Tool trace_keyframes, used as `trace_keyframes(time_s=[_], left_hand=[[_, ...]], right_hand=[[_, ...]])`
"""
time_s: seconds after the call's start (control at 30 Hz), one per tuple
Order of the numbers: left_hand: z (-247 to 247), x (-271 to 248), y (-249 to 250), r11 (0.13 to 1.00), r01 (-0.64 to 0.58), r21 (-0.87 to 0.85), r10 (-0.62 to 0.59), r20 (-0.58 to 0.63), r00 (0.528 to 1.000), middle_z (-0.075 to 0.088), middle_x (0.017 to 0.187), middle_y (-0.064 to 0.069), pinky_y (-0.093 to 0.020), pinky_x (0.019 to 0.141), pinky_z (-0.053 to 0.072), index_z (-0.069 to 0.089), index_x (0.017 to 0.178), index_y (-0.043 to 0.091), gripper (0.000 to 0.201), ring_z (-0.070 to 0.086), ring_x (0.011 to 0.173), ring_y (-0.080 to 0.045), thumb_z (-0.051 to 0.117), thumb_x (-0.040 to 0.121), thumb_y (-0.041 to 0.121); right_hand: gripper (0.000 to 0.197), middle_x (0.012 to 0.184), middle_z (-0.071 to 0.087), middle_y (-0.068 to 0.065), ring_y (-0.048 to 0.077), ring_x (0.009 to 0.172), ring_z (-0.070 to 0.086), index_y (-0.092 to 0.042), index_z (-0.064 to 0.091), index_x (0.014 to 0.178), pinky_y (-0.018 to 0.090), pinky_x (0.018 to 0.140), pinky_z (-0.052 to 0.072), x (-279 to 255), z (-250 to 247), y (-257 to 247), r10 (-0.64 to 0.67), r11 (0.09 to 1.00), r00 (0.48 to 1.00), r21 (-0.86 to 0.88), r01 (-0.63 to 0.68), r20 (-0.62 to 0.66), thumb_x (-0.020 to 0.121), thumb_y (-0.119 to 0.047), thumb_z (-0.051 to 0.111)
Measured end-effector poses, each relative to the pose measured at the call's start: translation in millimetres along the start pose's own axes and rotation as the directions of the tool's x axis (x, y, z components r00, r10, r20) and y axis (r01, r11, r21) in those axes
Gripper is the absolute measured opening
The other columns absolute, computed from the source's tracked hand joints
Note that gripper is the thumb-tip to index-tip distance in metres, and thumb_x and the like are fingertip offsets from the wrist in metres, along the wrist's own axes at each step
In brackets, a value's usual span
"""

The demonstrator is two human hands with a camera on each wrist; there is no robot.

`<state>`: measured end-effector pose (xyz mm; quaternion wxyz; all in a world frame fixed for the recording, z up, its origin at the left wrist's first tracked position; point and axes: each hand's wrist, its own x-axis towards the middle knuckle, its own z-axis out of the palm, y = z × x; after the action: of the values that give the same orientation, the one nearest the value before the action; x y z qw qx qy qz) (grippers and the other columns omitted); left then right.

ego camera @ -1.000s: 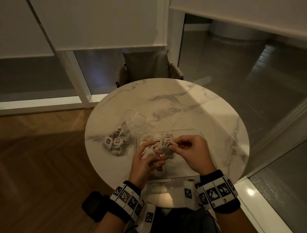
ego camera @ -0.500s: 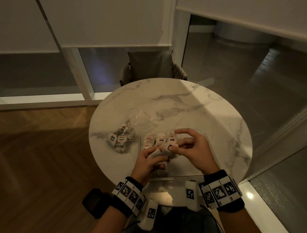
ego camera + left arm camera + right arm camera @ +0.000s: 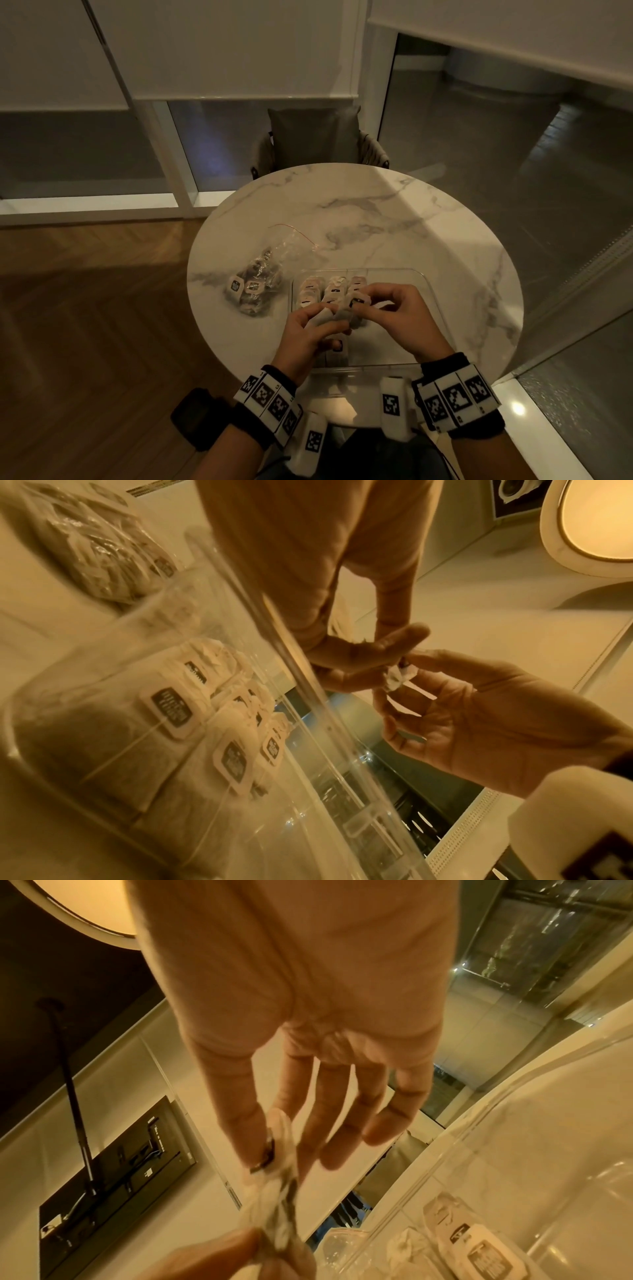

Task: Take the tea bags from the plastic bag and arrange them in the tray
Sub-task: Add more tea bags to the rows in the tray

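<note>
Over the near edge of the round marble table (image 3: 376,212), both of the person's hands met above the clear plastic tray (image 3: 430,301). The left hand (image 3: 306,337) had its fingers curled round the pale pouch of a tea bag (image 3: 337,313), while the right hand (image 3: 399,317) pinched that bag's paper tag between thumb and forefinger, its other fingers spread loosely. From the left wrist view, the crumpled paper sat right where the fingertips (image 3: 404,645) of the two hands touched. Under and just beyond the hands, rows of tea bags (image 3: 330,291) lay in the left part of the tray, tags facing up. To the left of the tray, close beside it, the plastic bag (image 3: 263,274) rested on the marble, more tea bags bunched inside. Past the far rim of the table stood a chair (image 3: 317,140) with a grey cushion.
</note>
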<state>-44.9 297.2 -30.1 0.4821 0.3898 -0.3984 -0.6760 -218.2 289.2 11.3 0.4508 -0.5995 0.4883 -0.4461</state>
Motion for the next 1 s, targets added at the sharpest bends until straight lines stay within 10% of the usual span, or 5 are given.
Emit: trace_keyframes(time_s=[0.5,1.0], left_hand=[[4.0,-1.6,-1.2,1.0,-0.022,0.005,0.022,-0.077,0.997,0.071,0.079,-0.005,-0.019,0.051,0.049,0.069,0.1,0.0,0.013,0.065,0.068,-0.009,0.067,0.088,0.004],[3.6,-2.3,-3.2,0.994,-0.087,0.068,0.093,-0.097,0.991,0.068,0.074,-0.008,-0.018,0.047,0.047,0.064,0.095,-0.008,0.011,0.062,0.062,-0.01,0.067,0.087,-0.002]], right_hand=[[0.009,0.079,0.075,0.001,0.008,0.07,0.068,-0.01,0.077,0.085,0.018,0.065,0.053,0.2,6.2,6.9,0.037,0.997,0.985,-0.058,-0.048,-0.168,0.077,-0.008,0.08],[0.009,0.075,0.074,0.008,0.01,0.064,0.068,-0.005,0.076,0.085,0.022,0.063,0.055,-1.9,8.2,0.7,0.06,0.998,0.998,-0.014,-0.061,-0.023,0.076,-0.005,0.08]])
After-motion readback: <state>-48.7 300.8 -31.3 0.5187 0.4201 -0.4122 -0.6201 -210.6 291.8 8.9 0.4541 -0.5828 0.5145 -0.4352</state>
